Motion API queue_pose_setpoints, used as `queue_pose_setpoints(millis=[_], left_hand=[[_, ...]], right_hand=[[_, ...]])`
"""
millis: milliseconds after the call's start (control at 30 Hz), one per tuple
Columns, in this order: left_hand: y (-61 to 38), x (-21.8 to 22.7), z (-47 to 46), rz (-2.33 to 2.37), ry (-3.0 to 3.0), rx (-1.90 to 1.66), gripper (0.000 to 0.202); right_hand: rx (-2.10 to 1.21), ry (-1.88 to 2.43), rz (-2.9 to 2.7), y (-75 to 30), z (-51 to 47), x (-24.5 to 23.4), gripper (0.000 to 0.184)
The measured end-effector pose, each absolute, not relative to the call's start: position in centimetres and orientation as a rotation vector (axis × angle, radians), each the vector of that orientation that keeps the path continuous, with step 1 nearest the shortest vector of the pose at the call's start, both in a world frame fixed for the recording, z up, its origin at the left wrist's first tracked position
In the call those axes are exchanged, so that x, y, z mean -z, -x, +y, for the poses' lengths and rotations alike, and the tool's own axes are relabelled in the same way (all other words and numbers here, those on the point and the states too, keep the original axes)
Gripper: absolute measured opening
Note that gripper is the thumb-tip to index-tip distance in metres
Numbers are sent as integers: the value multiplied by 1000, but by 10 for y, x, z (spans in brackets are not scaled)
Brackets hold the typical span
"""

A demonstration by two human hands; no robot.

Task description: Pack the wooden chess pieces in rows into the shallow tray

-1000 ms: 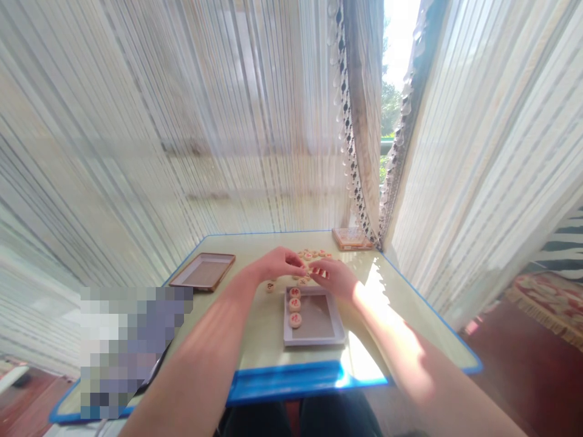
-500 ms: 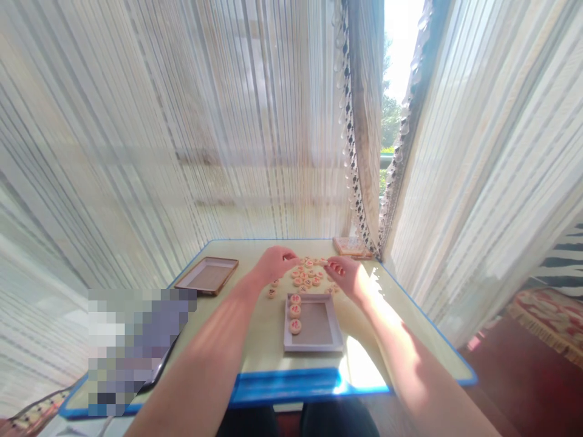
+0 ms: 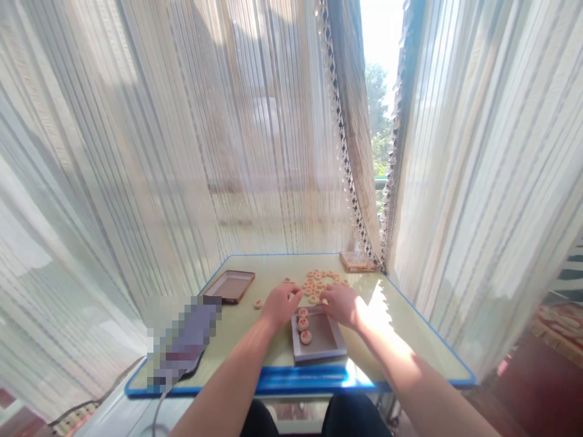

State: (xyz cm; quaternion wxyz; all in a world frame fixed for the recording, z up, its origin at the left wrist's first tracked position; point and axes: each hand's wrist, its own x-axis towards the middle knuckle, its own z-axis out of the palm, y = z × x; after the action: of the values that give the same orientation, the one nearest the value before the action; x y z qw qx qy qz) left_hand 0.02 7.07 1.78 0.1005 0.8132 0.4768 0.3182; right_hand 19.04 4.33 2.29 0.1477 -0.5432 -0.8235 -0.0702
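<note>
The small lidless box (image 3: 320, 353) stands near the front of the table, with three round xiangqi pieces with red characters (image 3: 303, 324) in a column along its left side. My left hand (image 3: 283, 303) is at the box's far left corner, fingers curled together. At its far right edge, my right hand (image 3: 341, 303) has its fingers bent down and drawn together. Whatever either hand's fingertips hold is hidden. Just beyond the hands lies a loose cluster of xiangqi pieces (image 3: 314, 286). A separate piece (image 3: 259, 304) lies left of my left hand.
A brown-edged tray or lid (image 3: 230, 286) rests at the table's back left, with a blurred flat device (image 3: 186, 340) and its cable in front. A flat box (image 3: 357, 261) sits at the back right corner. Curtains (image 3: 273, 152) hang behind the blue-rimmed table (image 3: 423, 358).
Both hands have drawn back from the far pieces to the far edge of the small box. The camera view has shifted. The three pieces in the box stay in their column.
</note>
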Motion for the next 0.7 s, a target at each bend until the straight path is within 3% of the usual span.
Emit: queue_pose_setpoints(millis=[167,500,700], left_hand=[[7,-7,74,1436,-2435,-855,26],[4,4,78,1371,-2563,-803,27],[2,3,77,1408,-2585,-774,25]], right_hand=[[43,1621,-2278,-199,48,-14,17],[51,1613,-2138,-205,43,-23,19],[-75,1601,-2339,-206,33,-25,19]])
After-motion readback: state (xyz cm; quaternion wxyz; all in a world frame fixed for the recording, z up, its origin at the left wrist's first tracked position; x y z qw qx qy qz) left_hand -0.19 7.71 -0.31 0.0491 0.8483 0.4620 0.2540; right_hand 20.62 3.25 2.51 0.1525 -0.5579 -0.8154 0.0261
